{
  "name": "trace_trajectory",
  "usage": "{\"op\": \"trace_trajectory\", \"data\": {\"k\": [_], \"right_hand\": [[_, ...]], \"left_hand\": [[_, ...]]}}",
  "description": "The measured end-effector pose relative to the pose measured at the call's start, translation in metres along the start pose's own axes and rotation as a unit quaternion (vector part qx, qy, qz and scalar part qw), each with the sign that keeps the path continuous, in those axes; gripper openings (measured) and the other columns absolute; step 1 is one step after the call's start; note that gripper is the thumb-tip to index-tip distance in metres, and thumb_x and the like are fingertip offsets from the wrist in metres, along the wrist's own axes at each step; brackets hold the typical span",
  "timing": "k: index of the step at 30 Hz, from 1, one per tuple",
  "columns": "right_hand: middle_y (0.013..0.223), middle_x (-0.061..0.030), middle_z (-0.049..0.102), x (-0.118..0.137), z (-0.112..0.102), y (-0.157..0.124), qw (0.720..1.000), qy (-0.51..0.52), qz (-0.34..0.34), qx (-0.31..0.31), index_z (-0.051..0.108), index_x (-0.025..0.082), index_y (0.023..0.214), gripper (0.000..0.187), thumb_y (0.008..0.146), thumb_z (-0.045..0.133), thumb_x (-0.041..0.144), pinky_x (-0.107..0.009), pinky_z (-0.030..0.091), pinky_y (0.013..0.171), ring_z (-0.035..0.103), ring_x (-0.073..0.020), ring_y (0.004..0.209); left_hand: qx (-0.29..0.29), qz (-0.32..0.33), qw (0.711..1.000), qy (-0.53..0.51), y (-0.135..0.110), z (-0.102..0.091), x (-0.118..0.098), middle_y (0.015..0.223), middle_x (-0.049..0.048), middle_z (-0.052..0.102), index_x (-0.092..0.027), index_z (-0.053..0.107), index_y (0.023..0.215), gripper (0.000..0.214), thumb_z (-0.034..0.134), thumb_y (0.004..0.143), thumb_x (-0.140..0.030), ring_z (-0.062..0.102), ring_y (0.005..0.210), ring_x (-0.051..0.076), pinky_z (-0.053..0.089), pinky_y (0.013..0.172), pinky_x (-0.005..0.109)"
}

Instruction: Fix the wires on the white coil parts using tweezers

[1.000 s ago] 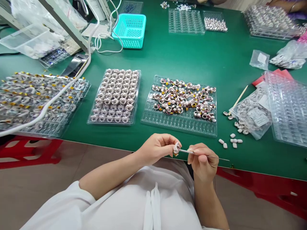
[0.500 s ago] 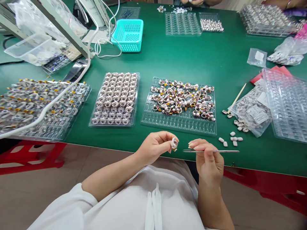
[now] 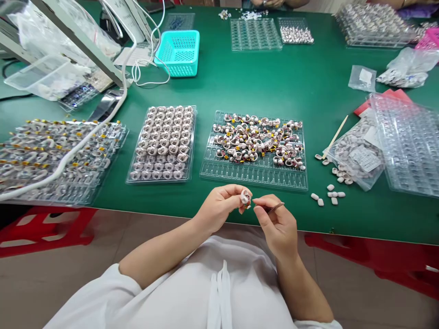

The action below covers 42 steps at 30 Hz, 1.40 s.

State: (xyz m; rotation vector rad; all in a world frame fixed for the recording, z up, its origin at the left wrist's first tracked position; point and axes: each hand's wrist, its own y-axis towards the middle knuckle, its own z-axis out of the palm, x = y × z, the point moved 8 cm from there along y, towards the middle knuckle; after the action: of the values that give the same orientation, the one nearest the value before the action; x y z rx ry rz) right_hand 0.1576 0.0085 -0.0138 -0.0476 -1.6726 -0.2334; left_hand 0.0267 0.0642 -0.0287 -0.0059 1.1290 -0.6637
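Note:
My left hand [image 3: 221, 205] pinches a small white earphone-like shell [image 3: 244, 198] between thumb and fingers. Reddish and yellow bits show at its inner side and lower edge. Just to the right, my right hand [image 3: 277, 224] is closed around a thin metal rod-like tool [image 3: 276, 207]; one end sticks out past the fingers and the rest is hidden. The right fingertips are close to the shell; whether they touch it I cannot tell. Beyond the hands lies a clear tray [image 3: 254, 177] heaped with similar white pieces carrying yellow tabs.
Left of that stands a tray of white shells in rows [image 3: 164, 137]. Another loaded tray [image 3: 65, 160] lies far left under a white cable [image 3: 73, 153]. White caps [image 3: 330, 188], a bag of parts [image 3: 360, 155] and an empty-celled tray [image 3: 408, 141] are right. A turquoise basket [image 3: 178, 68] stands behind.
My right hand has moved left, close to the shell, and its fingers have closed in; the tool has swung from lying level to slanting. My left hand still holds the shell, slightly turned.

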Motion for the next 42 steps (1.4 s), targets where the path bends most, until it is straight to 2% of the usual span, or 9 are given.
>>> {"op": "trace_trajectory", "data": {"k": [4,9,18,22,26,29,34,37,42], "right_hand": [[0.094,-0.0026,0.064,0.000,-0.003,0.000,1.000,0.011,0.014,-0.002,0.070,0.027,0.104,0.015,0.094,0.061,0.021,-0.028,0.045,0.066,0.060,-0.0163,0.083],[0.098,-0.0036,0.061,0.004,-0.003,-0.002,0.999,0.018,0.005,0.029,0.068,0.028,0.110,0.018,0.094,0.062,0.022,-0.029,0.047,0.069,0.058,-0.0171,0.087],[0.096,-0.0038,0.063,0.009,-0.001,0.000,1.000,0.018,-0.001,0.007,0.068,0.028,0.107,0.018,0.091,0.066,0.021,-0.029,0.050,0.067,0.061,-0.0175,0.085],[0.094,-0.0041,0.063,0.009,0.000,0.004,0.999,0.024,-0.009,0.020,0.069,0.027,0.103,0.013,0.092,0.064,0.021,-0.028,0.049,0.066,0.061,-0.0176,0.085],[0.092,-0.0017,0.061,0.009,0.002,0.004,0.999,-0.001,-0.033,0.010,0.066,0.026,0.101,0.016,0.088,0.069,0.018,-0.027,0.046,0.061,0.055,-0.0136,0.072],[0.089,-0.0002,0.059,0.012,0.003,0.004,0.998,-0.028,-0.056,0.002,0.062,0.026,0.102,0.022,0.084,0.072,0.017,-0.027,0.045,0.060,0.052,-0.0122,0.068],[0.092,-0.0018,0.061,0.014,0.004,0.006,0.996,-0.049,-0.068,0.026,0.062,0.026,0.102,0.019,0.086,0.069,0.017,-0.027,0.047,0.060,0.055,-0.0133,0.071],[0.090,-0.0021,0.061,0.013,0.004,0.008,0.997,-0.041,-0.060,0.022,0.062,0.025,0.100,0.016,0.087,0.067,0.018,-0.028,0.046,0.060,0.055,-0.0141,0.072],[0.088,-0.0012,0.058,0.008,0.004,0.007,0.999,-0.022,-0.035,-0.021,0.063,0.025,0.094,0.011,0.087,0.065,0.017,-0.027,0.045,0.059,0.053,-0.0132,0.069]], "left_hand": [[-0.007,0.018,1.000,0.020,0.000,-0.001,-0.002,0.073,0.0014,0.067,-0.012,0.074,0.081,0.010,0.072,0.083,-0.023,0.056,0.063,0.008,0.046,0.061,0.020],[-0.031,0.041,0.998,0.035,-0.002,0.000,-0.009,0.073,0.0022,0.070,-0.013,0.074,0.084,0.013,0.077,0.080,-0.025,0.059,0.063,0.010,0.050,0.060,0.021],[-0.049,0.124,0.979,0.151,-0.013,0.003,-0.019,0.086,0.0077,0.077,-0.014,0.078,0.090,0.015,0.075,0.081,-0.026,0.070,0.077,0.016,0.056,0.073,0.025],[-0.041,0.098,0.986,0.127,-0.011,0.002,-0.018,0.084,0.0087,0.078,-0.014,0.079,0.088,0.020,0.079,0.078,-0.031,0.070,0.072,0.017,0.058,0.070,0.026],[-0.022,0.054,0.995,0.075,-0.009,0.004,-0.012,0.081,0.0082,0.078,-0.013,0.079,0.087,0.024,0.082,0.076,-0.034,0.071,0.070,0.017,0.059,0.066,0.027],[-0.021,0.067,0.995,0.068,-0.009,0.006,-0.014,0.083,0.0085,0.079,-0.013,0.079,0.088,0.023,0.083,0.076,-0.033,0.074,0.076,0.020,0.061,0.072,0.030],[-0.011,0.095,0.992,0.079,-0.010,0.007,-0.017,0.083,0.0076,0.078,-0.014,0.080,0.089,0.018,0.081,0.079,-0.030,0.074,0.075,0.018,0.061,0.071,0.027],[-0.022,0.113,0.986,0.124,-0.011,0.004,-0.017,0.087,0.0096,0.078,-0.015,0.081,0.090,0.020,0.079,0.080,-0.032,0.073,0.076,0.019,0.061,0.071,0.028],[-0.027,0.183,0.957,0.224,-0.015,0.004,-0.026,0.090,0.0101,0.079,-0.019,0.082,0.097,0.017,0.073,0.085,-0.027,0.072,0.082,0.019,0.058,0.076,0.028]]}}
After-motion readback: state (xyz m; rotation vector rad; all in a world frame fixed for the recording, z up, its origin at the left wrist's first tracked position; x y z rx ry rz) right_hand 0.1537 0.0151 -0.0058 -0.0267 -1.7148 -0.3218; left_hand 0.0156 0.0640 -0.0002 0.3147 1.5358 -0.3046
